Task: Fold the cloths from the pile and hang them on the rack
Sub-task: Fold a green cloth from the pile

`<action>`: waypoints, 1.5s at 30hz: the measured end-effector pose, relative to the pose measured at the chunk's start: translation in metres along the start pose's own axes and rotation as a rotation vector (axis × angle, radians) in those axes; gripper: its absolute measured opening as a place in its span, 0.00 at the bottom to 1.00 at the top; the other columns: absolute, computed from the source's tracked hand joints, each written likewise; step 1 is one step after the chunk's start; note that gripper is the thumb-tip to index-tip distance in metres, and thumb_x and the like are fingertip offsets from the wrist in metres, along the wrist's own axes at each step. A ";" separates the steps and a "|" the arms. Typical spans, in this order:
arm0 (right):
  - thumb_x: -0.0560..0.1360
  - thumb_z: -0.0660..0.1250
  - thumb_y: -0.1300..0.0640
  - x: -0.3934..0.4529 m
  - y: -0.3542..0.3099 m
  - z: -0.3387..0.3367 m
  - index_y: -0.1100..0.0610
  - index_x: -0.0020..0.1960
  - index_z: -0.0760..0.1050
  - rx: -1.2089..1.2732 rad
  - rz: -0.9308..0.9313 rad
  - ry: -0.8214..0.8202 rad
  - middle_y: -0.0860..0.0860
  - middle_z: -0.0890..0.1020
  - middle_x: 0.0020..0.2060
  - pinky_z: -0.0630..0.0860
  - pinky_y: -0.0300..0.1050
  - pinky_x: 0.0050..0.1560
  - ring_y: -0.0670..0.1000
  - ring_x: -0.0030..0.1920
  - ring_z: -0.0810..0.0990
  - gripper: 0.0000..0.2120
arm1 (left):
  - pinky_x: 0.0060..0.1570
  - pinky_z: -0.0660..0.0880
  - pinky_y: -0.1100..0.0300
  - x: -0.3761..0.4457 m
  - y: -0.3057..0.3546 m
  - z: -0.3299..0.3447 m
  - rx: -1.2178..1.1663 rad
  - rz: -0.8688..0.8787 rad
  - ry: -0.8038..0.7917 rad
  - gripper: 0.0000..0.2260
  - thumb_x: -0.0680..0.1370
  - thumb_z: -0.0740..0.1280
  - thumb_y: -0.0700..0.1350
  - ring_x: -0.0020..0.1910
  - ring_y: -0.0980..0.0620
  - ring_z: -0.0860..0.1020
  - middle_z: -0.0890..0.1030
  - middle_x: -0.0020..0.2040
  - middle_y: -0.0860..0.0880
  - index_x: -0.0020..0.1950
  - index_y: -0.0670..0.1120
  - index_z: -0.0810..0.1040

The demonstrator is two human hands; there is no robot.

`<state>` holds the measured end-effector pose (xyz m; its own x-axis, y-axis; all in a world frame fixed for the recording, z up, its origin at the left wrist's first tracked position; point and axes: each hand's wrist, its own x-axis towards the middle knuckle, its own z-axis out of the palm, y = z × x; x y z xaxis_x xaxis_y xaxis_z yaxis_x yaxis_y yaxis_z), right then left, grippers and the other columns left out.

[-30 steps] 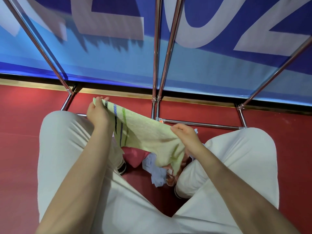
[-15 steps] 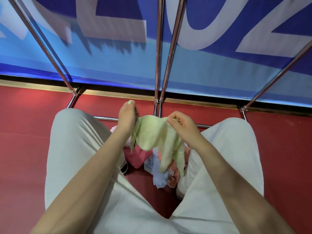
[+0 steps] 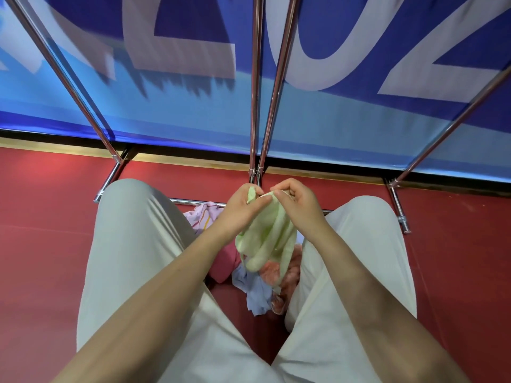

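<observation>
A blue banner point(image 3: 304, 128) with big pale letters fills the top of the view, above a red floor point(image 3: 41, 258). In front of the banner stands the metal rack point(image 3: 255, 87), its thin chrome poles slanting up from feet on the floor, with a low crossbar running behind the knees. The person's legs in pale trousers point(image 3: 132, 258) spread wide across the lower half, both bare forearms reaching forward between them. On the floor between the legs lies the pile point(image 3: 257, 288) of cloths: pink, pale blue, salmon and a striped pinkish one near the crossbar. Above the pile hangs the green cloth point(image 3: 266, 239), bunched and drooping in loose folds. The left hand point(image 3: 243, 208) pinches its top edge between thumb and fingers. The right hand point(image 3: 297, 201), just beside the left, grips the same top edge with curled fingers.
</observation>
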<state>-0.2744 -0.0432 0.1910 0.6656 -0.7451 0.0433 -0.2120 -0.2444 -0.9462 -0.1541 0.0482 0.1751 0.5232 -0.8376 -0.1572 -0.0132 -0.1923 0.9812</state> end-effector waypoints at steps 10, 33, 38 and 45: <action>0.79 0.62 0.62 -0.017 0.020 -0.001 0.56 0.50 0.79 -0.064 0.039 -0.050 0.51 0.82 0.44 0.75 0.46 0.49 0.51 0.46 0.79 0.07 | 0.43 0.71 0.68 -0.001 -0.006 -0.007 0.158 0.115 -0.076 0.03 0.76 0.70 0.40 0.38 0.62 0.76 0.80 0.39 0.55 0.43 0.46 0.81; 0.81 0.59 0.57 -0.022 0.088 -0.001 0.46 0.41 0.70 -0.375 0.159 -0.329 0.43 0.75 0.37 0.65 0.41 0.44 0.46 0.42 0.73 0.11 | 0.42 0.70 0.58 0.029 -0.024 -0.097 -0.295 -0.163 0.791 0.05 0.81 0.60 0.46 0.39 0.52 0.72 0.73 0.38 0.52 0.47 0.47 0.73; 0.82 0.56 0.57 -0.017 0.086 -0.001 0.58 0.52 0.77 -0.353 0.149 -0.115 0.42 0.74 0.39 0.64 0.40 0.43 0.45 0.42 0.72 0.11 | 0.40 0.72 0.58 0.029 -0.018 -0.111 -0.413 -0.237 0.794 0.08 0.81 0.61 0.43 0.35 0.53 0.72 0.71 0.36 0.50 0.41 0.48 0.71; 0.82 0.54 0.58 -0.011 0.049 -0.001 0.57 0.40 0.67 -0.061 0.140 0.146 0.51 0.69 0.36 0.63 0.42 0.38 0.47 0.36 0.67 0.13 | 0.25 0.63 0.64 0.025 -0.021 -0.093 -0.306 -0.380 0.694 0.06 0.82 0.58 0.43 0.27 0.55 0.63 0.64 0.33 0.50 0.49 0.43 0.73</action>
<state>-0.2932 -0.0480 0.1444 0.5168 -0.8553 -0.0373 -0.3413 -0.1659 -0.9252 -0.0617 0.0789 0.1610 0.8513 -0.2211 -0.4758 0.4477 -0.1668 0.8785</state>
